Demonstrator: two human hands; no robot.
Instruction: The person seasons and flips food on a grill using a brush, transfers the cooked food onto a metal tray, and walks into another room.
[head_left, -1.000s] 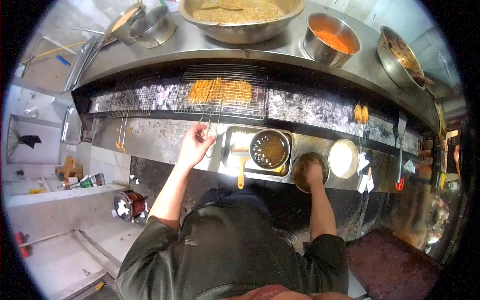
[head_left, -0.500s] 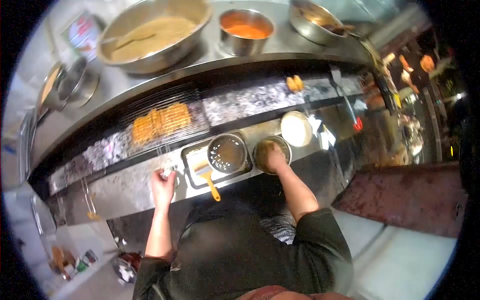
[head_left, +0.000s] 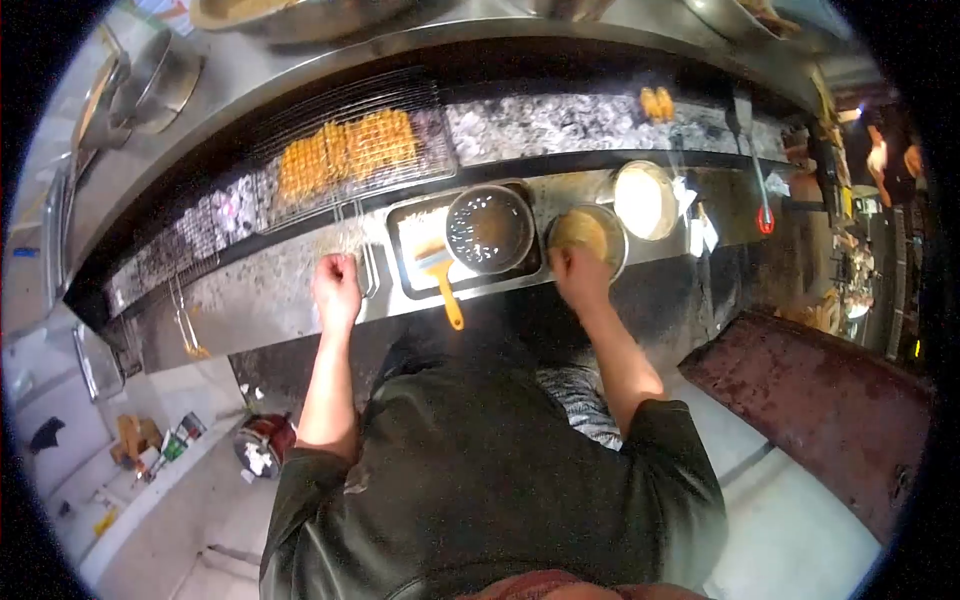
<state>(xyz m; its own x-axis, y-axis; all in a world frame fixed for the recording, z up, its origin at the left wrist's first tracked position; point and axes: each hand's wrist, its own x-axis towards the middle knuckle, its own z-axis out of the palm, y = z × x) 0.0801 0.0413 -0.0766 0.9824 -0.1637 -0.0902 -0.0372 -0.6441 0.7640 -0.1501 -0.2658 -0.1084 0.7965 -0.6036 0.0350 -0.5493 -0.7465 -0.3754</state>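
My left hand (head_left: 338, 288) is closed, fingers curled, over the steel ledge just left of the wire handle (head_left: 369, 268) of a grill basket. Whether anything is in it I cannot make out. The wire grill basket (head_left: 432, 130) lies over the coals with browned, orange food (head_left: 380, 143) in it. My right hand (head_left: 582, 277) has its fingers pinched together at the near side of a metal bowl (head_left: 621, 262) of yellowish-brown powder (head_left: 583, 230); the contents of the pinch are hidden. Between my hands, a brush with an orange handle (head_left: 451, 300) rests on a metal tray (head_left: 396, 279).
A dark round pot (head_left: 490, 229) of liquid sits in the tray. A container of something white (head_left: 643, 200) stands beyond the powder bowl. Glowing coals (head_left: 540, 125) fill the long grill, with two small browned pieces (head_left: 657, 104) above them. Red-handled tongs (head_left: 765, 218) lean at the right.
My right hand has come up out of the powder to the bowl's near side, its fingers now pinched. My left hand stays by the basket handle. The view has tilted downward.
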